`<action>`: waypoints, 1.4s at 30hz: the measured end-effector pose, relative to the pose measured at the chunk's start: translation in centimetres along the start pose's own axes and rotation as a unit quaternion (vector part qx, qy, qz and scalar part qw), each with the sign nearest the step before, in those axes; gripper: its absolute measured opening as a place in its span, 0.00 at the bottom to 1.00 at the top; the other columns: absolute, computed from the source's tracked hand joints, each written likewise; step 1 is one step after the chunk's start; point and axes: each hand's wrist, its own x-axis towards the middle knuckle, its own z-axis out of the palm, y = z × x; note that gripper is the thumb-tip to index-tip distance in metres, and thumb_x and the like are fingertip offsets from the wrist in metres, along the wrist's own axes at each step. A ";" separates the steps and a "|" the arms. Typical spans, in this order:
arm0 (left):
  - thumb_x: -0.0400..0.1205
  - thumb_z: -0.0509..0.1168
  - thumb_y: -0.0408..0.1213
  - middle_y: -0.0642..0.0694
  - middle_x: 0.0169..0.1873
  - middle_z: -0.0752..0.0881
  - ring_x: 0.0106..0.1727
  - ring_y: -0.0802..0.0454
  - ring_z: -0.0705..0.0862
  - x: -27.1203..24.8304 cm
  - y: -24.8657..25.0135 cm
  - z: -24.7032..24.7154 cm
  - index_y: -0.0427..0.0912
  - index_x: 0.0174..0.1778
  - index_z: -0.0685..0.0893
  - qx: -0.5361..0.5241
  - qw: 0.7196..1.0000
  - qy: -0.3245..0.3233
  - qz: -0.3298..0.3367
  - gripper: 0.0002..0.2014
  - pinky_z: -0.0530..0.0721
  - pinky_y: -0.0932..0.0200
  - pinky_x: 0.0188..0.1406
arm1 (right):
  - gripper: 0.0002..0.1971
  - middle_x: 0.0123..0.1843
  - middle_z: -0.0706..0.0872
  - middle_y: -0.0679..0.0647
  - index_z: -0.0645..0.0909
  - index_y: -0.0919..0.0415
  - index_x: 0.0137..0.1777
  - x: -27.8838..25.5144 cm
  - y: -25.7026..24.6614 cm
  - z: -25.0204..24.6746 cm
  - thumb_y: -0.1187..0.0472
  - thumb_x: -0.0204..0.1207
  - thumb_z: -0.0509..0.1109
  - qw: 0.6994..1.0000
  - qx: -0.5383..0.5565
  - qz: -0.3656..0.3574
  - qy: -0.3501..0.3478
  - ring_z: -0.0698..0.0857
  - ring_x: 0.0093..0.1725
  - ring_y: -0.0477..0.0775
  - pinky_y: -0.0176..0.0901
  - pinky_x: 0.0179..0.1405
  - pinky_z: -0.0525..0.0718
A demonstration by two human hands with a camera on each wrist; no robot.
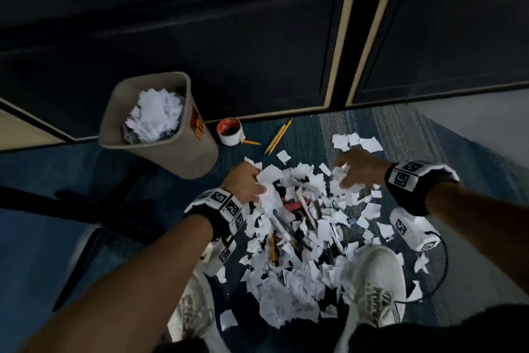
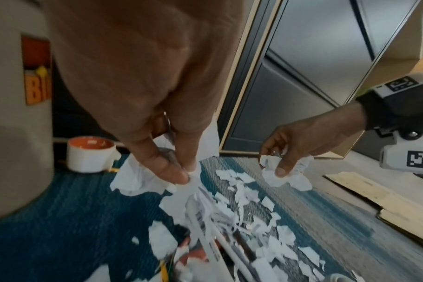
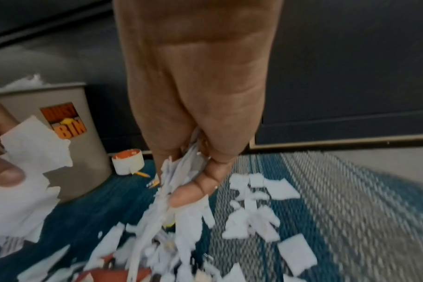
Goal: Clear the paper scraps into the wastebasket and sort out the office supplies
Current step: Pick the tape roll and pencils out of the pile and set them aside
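- White scraps (image 1: 289,275) lie heaped on the blue carpet (image 1: 37,235) between the person's shoes (image 1: 378,281), with pens (image 1: 305,209) and a pencil (image 1: 273,249) buried in the heap; paper must come off first, I judge, before the supplies can be sorted.
- Left hand (image 1: 246,181): fingers curled, thumb and fingertips pinching a bunch of scraps at the heap's far left edge. The left wrist view shows torn paper hanging from the pinch, so it seems to gather a fistful rather than single bits.
- Right hand (image 1: 357,168): fingers bent round a crumpled wad, thumb pressed against it, at the far right edge. Both hands work from the outside inward, likely to lift paper off the pens without taking them along.
- Bin (image 1: 160,126): stands upright on the carpet, left of the heap and near the left hand, already holding paper close to its rim. Its place keeps the carry short.
- Tape roll (image 1: 230,131) sits just beside the bin; two pencils (image 1: 279,135) lie near it, apart from the heap, seemingly set aside as sorted supplies.
- Risk, as I judge it: a pen or clip caught in a handful could go into the bin.
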 end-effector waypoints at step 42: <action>0.85 0.59 0.36 0.39 0.70 0.82 0.68 0.38 0.81 0.2 -6.7 -23.0 0.46 0.73 0.82 -0.056 0.926 0.373 -0.029 0.19 0.79 0.49 0.65 | 0.25 0.63 0.83 0.66 0.78 0.60 0.72 9.0 -37.5 -1.6 0.58 0.74 0.66 0.974 -0.022 -0.196 0.112 0.86 0.55 0.65 0.39 0.40 0.76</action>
